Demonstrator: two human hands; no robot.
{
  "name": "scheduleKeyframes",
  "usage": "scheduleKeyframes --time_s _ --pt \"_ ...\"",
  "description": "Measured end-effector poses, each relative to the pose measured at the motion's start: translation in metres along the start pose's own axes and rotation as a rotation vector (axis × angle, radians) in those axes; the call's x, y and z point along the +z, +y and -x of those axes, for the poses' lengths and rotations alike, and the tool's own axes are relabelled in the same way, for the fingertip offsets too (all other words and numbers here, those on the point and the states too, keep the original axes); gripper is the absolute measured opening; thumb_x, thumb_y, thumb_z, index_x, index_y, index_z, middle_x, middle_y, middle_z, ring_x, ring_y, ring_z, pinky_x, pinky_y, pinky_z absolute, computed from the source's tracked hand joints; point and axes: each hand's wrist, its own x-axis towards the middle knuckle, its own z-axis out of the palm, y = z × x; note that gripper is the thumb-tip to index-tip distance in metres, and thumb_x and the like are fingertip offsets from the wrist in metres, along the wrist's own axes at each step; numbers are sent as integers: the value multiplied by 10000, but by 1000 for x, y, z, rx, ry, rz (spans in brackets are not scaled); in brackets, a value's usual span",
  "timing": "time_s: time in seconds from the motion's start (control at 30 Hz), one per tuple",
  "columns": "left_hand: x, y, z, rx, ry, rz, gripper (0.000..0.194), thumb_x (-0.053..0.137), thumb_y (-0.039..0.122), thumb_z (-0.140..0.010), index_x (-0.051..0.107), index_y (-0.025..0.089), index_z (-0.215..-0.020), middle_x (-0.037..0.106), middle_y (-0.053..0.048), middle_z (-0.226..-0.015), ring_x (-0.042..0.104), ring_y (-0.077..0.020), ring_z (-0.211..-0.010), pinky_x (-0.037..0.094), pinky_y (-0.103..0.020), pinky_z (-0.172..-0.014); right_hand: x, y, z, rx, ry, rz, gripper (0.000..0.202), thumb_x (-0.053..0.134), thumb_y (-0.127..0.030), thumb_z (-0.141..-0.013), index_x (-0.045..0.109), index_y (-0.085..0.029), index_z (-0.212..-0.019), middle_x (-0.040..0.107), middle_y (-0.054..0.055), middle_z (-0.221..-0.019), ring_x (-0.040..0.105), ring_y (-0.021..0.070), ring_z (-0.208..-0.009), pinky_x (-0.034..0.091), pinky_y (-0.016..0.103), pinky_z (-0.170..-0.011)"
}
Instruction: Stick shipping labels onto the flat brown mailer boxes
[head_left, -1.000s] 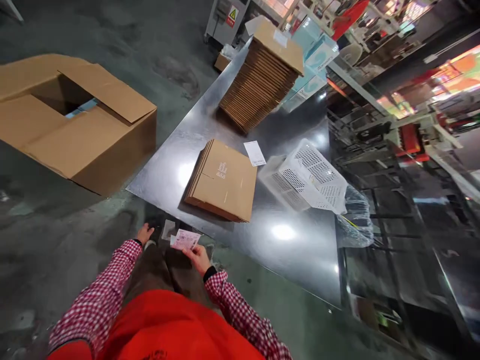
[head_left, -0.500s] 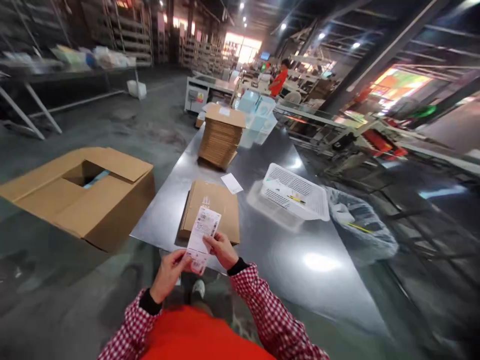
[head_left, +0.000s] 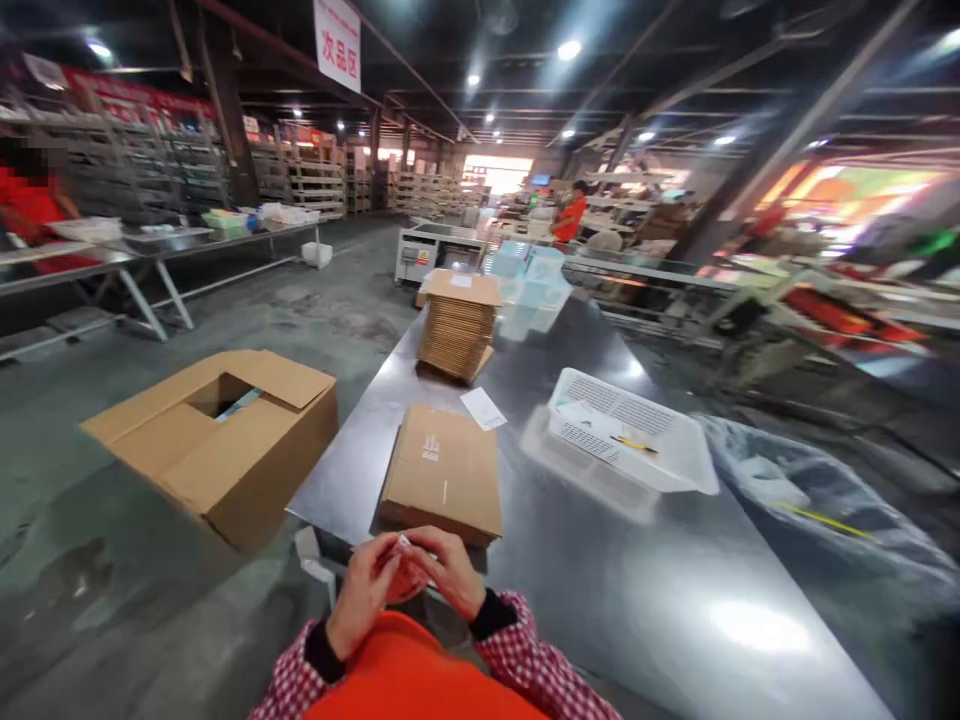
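My left hand (head_left: 365, 592) and my right hand (head_left: 453, 572) are close together in front of my body, fingers pinched. Between them is the paper shipping label (head_left: 407, 582), mostly hidden by the fingers and tinted red by the apron behind it. Just beyond my hands, a flat brown cardboard box (head_left: 444, 468) lies on the metal table (head_left: 600, 600), close to its near edge. A white paper slip (head_left: 484, 408) rests behind this box.
A stack of folded cardboard (head_left: 457, 335) and pale blue bins (head_left: 532, 290) stand farther back. To the right are a white perforated basket (head_left: 701, 465) and a plastic-lined bin (head_left: 817, 500). A large carton (head_left: 255, 470) sits left of the table. Two people in red work farther off.
Both hands have drawn the label back towards my body, and its printed face no longer shows. My view has tilted up, and the hands are nearer each other.
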Motion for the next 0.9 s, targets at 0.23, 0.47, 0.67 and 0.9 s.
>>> scheduleKeyframes --time_s 0.23,0.47,0.67,0.9 --pt "-17 -23 -3 -61 -51 -123 386 551 484 -779 649 187 -1005 714 -81 -1007 669 -244 -924 537 -346 -828 30 15 9 -34 141 126 383 434 -485 -911 704 -245 -1037 706 71 -868 618 194 -795 458 303 -721" --pt "-29 -26 -7 -28 -167 -204 360 538 457 -755 652 174 -946 724 -61 -902 674 -229 -813 535 -317 -736 59 23 17 123 375 36 333 519 -465 -846 698 -203 -743 624 20 -658 520 138 -610 397 258 -603" --pt "-53 -41 -11 7 -180 -486 393 363 429 -859 642 171 -957 709 -47 -868 661 -200 -751 516 -277 -676 33 35 10 379 820 -367 404 618 -561 -687 601 -165 -611 530 -12 -549 426 113 -535 349 242 -508" --pt "-67 -50 -28 44 -310 -730 272 460 256 -799 655 150 -957 664 -140 -990 645 -280 -893 489 -399 -799 -44 21 22 254 1108 -75 383 564 -531 -776 645 -158 -750 632 31 -695 540 152 -653 449 273 -633"
